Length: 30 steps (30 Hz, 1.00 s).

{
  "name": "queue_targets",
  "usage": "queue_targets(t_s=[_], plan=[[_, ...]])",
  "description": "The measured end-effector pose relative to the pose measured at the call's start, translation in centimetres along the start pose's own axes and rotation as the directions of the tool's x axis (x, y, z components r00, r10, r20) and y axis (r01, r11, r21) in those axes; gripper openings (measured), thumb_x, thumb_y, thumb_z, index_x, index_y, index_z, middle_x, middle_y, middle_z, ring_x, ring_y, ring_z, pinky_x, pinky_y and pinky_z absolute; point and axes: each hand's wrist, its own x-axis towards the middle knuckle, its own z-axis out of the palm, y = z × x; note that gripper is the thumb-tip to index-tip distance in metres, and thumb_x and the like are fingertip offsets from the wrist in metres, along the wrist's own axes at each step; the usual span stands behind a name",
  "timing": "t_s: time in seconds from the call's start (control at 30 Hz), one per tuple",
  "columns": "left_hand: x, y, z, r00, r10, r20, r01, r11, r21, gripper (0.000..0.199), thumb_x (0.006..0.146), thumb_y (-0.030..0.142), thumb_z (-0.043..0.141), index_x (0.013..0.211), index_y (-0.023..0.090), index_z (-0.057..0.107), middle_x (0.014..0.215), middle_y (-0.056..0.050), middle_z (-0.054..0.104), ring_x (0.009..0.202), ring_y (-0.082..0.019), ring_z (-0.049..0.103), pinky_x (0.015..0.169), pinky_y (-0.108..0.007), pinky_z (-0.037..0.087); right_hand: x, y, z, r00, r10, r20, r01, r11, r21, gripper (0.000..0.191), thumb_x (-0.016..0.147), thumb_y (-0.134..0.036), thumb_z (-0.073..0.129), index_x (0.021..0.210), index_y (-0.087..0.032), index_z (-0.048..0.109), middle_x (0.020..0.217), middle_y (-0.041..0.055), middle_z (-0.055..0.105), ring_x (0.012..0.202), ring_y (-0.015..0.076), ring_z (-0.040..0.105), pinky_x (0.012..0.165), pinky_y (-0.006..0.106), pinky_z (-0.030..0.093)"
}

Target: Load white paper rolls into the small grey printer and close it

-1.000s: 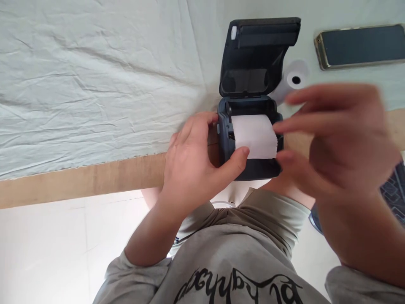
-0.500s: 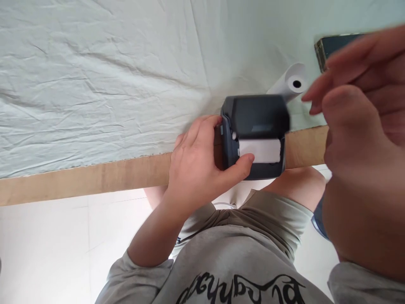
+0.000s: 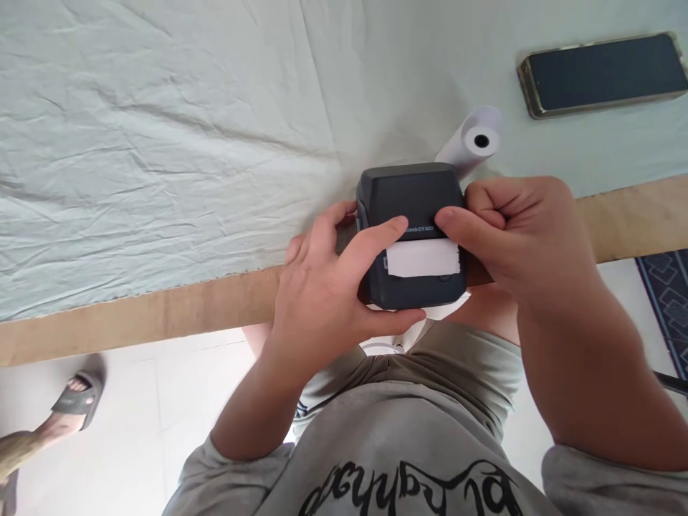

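A dark label printer [image 3: 411,197] sits at the table's front edge, its lid down. From the slot below the lid a white paper strip [image 3: 422,258] lies over the front. My left hand [image 3: 322,287] grips the printer's left side, with the index finger on the lid and the thumb along the near edge. On the other side, my right hand [image 3: 529,233] has its fingers curled against the right edge and its thumb pressing the lid. Just behind the printer a white paper roll [image 3: 465,147] with a black core lies on its side.
Pale green cloth [image 3: 161,158] covers the table, with a bare wooden edge [image 3: 134,308] in front. A phone [image 3: 605,75] lies at the back right. Another person's sandalled foot [image 3: 80,398] is on the floor at the left. A dark patterned mat [image 3: 666,301] shows at the right.
My right hand has come in from the right onto the printer. The lid, raised before, is now down. My left index finger has moved onto the lid. Another person's foot has appeared.
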Motion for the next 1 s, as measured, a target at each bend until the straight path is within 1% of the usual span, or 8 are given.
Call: queue_targets(t_s=[0.13, 0.27, 0.37, 0.47, 0.57, 0.67, 0.83, 1.0], plan=[[0.1, -0.1, -0.1, 1.000, 0.022, -0.009, -0.022, 1.000, 0.018, 0.103, 0.066, 0.053, 0.114, 0.154, 0.040, 0.063, 0.162, -0.015, 0.064, 0.153, -0.051, 0.066, 0.113, -0.069, 0.064, 0.2, -0.6, -0.3, 0.995, 0.048, 0.091, -0.042, 0.997, -0.060, 0.072, 0.086, -0.048, 0.084, 0.065, -0.020, 0.020, 0.055, -0.0039, 0.016, 0.047, 0.0020, 0.020, 0.036, 0.023, 0.024], [0.2, -0.1, 0.0, 1.000, 0.008, 0.010, -0.008, 1.000, 0.024, 0.105, 0.067, 0.053, 0.112, 0.156, 0.039, 0.060, 0.163, -0.015, 0.065, 0.152, -0.050, 0.067, 0.114, -0.069, 0.065, 0.1, 0.4, -0.3, 0.996, -0.070, 0.060, 0.079, 0.985, -0.151, 0.084, 0.091, -0.074, 0.078, 0.063, -0.019, 0.022, 0.052, -0.0027, 0.019, 0.047, 0.0030, 0.023, 0.042, 0.025, 0.022], [0.0, -0.5, 0.0, 1.000, -0.021, 0.019, 0.021, 1.000, 0.011, 0.120, 0.073, 0.064, 0.105, 0.172, 0.036, 0.044, 0.168, -0.014, 0.065, 0.152, -0.049, 0.069, 0.119, -0.070, 0.064, -0.2, 1.6, -0.4, 0.990, -0.132, 0.050, 0.139, 0.974, -0.178, 0.089, 0.094, -0.095, 0.065, 0.065, -0.017, 0.031, 0.053, 0.0000, 0.030, 0.052, 0.0047, 0.031, 0.048, 0.027, 0.021], [-0.3, -0.9, -0.2, 0.998, -0.024, 0.053, 0.022, 0.999, 0.025, 0.130, 0.081, 0.077, 0.095, 0.183, 0.028, 0.030, 0.174, -0.015, 0.063, 0.156, -0.050, 0.067, 0.124, -0.071, 0.063, -0.5, 2.3, -0.4, 0.984, -0.175, 0.030, 0.177, 0.957, -0.231, 0.092, 0.100, -0.102, 0.045, 0.070, -0.016, 0.034, 0.059, 0.0028, 0.036, 0.060, 0.0065, 0.032, 0.057, 0.029, 0.019], [-0.5, -1.0, -0.4, 0.995, -0.036, 0.089, 0.029, 0.996, 0.084, 0.125, 0.081, 0.073, 0.099, 0.180, 0.026, 0.040, 0.174, -0.017, 0.064, 0.158, -0.050, 0.066, 0.126, -0.068, 0.063, -0.2, 2.3, -0.3, 0.982, -0.190, -0.019, 0.177, 0.943, -0.281, 0.095, 0.099, -0.107, 0.037, 0.073, -0.016, 0.034, 0.063, 0.0039, 0.038, 0.062, 0.0078, 0.033, 0.060, 0.031, 0.018], [-0.7, -1.0, -0.3, 0.997, -0.036, 0.067, 0.028, 0.992, 0.125, 0.125, 0.076, 0.071, 0.105, 0.177, 0.026, 0.047, 0.173, -0.018, 0.066, 0.156, -0.049, 0.068, 0.125, -0.064, 0.063, 0.2, 2.0, -0.2, 0.980, -0.197, -0.021, 0.179, 0.925, -0.334, 0.097, 0.097, -0.110, 0.031, 0.074, -0.016, 0.034, 0.063, 0.0035, 0.035, 0.060, 0.0076, 0.032, 0.058, 0.032, 0.020], [-1.4, -1.4, 0.3, 0.998, 0.049, -0.044, -0.041, 0.985, 0.168, 0.110, 0.090, 0.089, 0.086, 0.175, 0.028, 0.053, 0.168, -0.017, 0.072, 0.146, -0.046, 0.076, 0.120, -0.058, 0.065, 0.5, 2.0, -0.3, 0.976, -0.216, -0.001, 0.198, 0.896, -0.398, 0.095, 0.100, -0.107, 0.027, 0.074, -0.015, 0.035, 0.063, 0.0033, 0.034, 0.059, 0.0074, 0.030, 0.059, 0.033, 0.019], [-1.4, -1.4, 0.4, 0.991, 0.106, -0.082, -0.089, 0.978, 0.187, 0.107, 0.096, 0.088, 0.080, 0.178, 0.026, 0.049, 0.165, -0.016, 0.074, 0.145, -0.042, 0.078, 0.123, -0.054, 0.064, 0.5, 2.1, -0.5, 0.977, -0.215, 0.007, 0.199, 0.891, -0.408, 0.095, 0.101, -0.107, 0.026, 0.074, -0.016, 0.036, 0.063, 0.0034, 0.035, 0.059, 0.0074, 0.030, 0.058, 0.033, 0.019]])
